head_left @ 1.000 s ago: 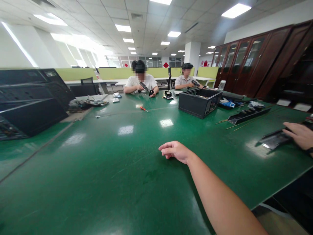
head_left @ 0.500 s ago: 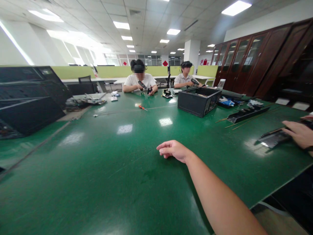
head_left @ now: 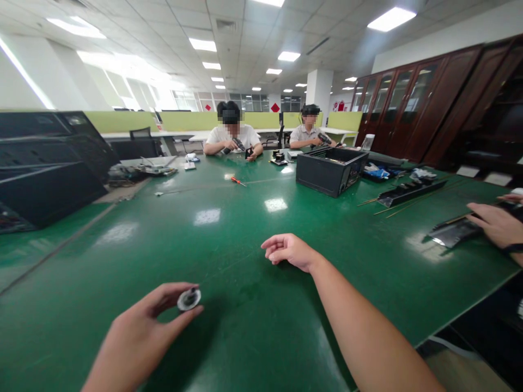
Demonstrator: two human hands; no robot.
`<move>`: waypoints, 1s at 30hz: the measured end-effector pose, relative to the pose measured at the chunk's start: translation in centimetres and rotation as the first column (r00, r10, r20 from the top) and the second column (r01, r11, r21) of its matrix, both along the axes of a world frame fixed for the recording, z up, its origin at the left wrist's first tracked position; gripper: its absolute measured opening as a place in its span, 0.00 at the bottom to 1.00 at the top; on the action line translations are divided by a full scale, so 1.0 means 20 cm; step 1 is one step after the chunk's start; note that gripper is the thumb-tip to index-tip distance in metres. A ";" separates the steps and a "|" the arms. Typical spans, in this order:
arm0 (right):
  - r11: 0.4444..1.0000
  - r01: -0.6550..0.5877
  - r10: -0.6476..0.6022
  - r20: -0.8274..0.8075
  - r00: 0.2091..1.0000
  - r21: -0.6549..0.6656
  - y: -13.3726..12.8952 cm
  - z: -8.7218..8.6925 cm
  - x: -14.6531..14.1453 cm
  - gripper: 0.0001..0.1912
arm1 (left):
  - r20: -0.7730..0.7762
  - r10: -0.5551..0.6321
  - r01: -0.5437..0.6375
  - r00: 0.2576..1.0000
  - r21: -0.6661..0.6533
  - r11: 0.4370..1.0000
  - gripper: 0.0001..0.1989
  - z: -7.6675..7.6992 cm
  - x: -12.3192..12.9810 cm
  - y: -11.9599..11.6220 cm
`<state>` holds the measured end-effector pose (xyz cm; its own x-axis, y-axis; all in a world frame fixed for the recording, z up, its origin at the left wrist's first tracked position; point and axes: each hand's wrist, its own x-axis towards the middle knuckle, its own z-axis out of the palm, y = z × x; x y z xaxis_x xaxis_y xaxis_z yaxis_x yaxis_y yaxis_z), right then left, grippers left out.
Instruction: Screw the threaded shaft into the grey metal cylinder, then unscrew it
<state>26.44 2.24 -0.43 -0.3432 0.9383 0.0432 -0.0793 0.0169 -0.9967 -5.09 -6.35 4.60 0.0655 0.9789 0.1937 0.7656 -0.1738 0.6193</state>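
My left hand (head_left: 153, 321) is over the near left part of the green tabletop (head_left: 245, 337). Between its thumb and fingers it pinches a small round part (head_left: 189, 299) with a pale, silvery rim and a darker middle; its exact kind cannot be made out. My right hand (head_left: 291, 251) rests on the table near the centre, with its fingers loosely bent and apart and nothing visible in them. Beyond my hands, a screwdriver (head_left: 237, 181) with an orange-red handle lies on the tabletop.
A black computer case (head_left: 322, 177) stands at the back right. Dark metal channels (head_left: 412, 193) and thin rods lie to its right. Another person's hand (head_left: 496, 223) works at the right edge. Two people sit opposite, holding power drills (head_left: 238, 144). A large black panel (head_left: 44, 169) stands at left.
My left hand has come into view from below, holding the small round part. My right hand stays where it was. Across the table, one person's drill has moved away from the part in their other hand.
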 end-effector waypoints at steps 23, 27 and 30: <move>0.806 -0.204 -0.215 0.597 0.773 0.555 -0.17 0.07 -0.15 0.14 | 0.149 -0.317 0.286 0.937 0.196 0.938 0.11 -0.21 0.33 0.23; 0.816 -0.202 -0.204 0.597 0.776 0.541 -0.17 0.08 -0.16 0.11 | 0.154 -0.327 0.292 0.932 0.211 0.933 0.10 -0.20 0.34 0.22; 0.822 -0.206 -0.189 0.595 0.781 0.531 -0.18 0.09 -0.16 0.10 | 0.159 -0.350 0.310 0.923 0.230 0.922 0.10 -0.20 0.34 0.22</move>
<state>23.26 -1.37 1.33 -0.4867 0.8127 0.3204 0.5217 0.5646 -0.6396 1.80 -1.94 0.68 0.3203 0.8483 0.4217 0.5124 -0.5295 0.6761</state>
